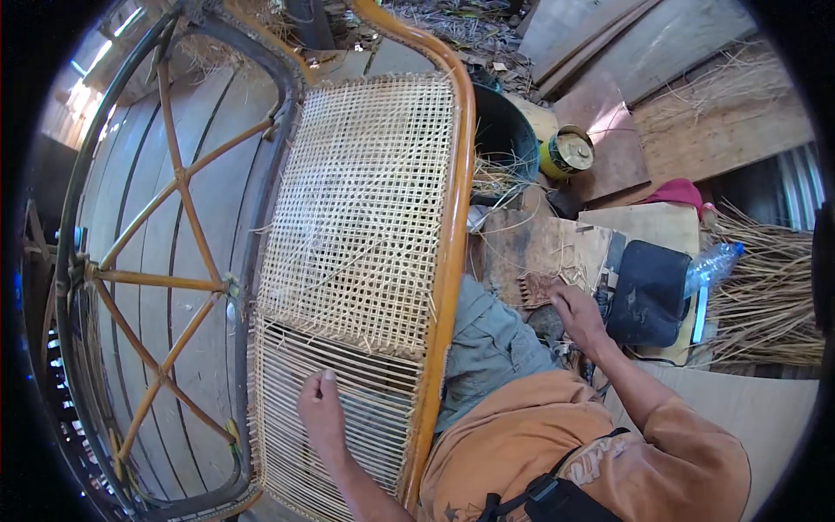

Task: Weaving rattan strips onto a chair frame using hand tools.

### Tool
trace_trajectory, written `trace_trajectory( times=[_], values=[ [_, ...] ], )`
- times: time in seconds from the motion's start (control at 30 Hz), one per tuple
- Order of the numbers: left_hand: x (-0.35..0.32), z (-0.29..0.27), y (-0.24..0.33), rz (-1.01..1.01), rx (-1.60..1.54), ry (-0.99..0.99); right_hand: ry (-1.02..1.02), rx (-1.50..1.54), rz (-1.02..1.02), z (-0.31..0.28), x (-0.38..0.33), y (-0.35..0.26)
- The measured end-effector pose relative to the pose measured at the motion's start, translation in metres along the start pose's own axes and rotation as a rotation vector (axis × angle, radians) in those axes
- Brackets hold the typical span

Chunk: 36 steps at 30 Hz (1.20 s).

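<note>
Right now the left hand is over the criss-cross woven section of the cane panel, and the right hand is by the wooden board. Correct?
One fix: the head view shows the left hand over the section of parallel strands, not the criss-cross woven section. The right hand is by the wooden board.

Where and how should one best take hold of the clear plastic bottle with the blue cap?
Probably around the middle of the bottle, coming from above with the right hand, the nearer one. It seems to lie on its side, blue cap pointing right, so a grip across its rounded body should suit; the black flat object crowds its other end.
</note>
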<state>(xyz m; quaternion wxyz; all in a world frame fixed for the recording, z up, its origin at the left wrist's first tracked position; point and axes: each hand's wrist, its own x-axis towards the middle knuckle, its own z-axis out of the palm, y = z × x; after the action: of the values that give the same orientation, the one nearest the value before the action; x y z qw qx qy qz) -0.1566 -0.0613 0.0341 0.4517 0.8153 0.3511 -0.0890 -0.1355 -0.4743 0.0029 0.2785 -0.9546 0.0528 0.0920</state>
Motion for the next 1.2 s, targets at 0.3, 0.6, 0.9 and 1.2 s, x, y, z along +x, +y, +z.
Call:
trace_trajectory(
  times=[0.3, 0.6, 0.9, 1.2],
  values=[
    [-0.053, 0.040, 0.028, 0.104, 0.113, -0.176, 0.253, 0.322, -0.254, 0.012, 0.120, -0.049],
    [-0.075, 0.061, 0.047, 0.023, 0.092, -0.264, 0.243, -0.222, -0.533, 0.031, 0.191, -0.036],
    [-0.072, 0.063, 0.034, 0.030, 0.115, -0.253, -0.110, -0.326, -0.260, 0.043, 0.196, -0.019],
    [-0.072, 0.068, 0.043, 0.041, 0.111, -0.279, 0.022, 0.010, -0.334, 0.059, 0.203, 0.016]
  ],
)
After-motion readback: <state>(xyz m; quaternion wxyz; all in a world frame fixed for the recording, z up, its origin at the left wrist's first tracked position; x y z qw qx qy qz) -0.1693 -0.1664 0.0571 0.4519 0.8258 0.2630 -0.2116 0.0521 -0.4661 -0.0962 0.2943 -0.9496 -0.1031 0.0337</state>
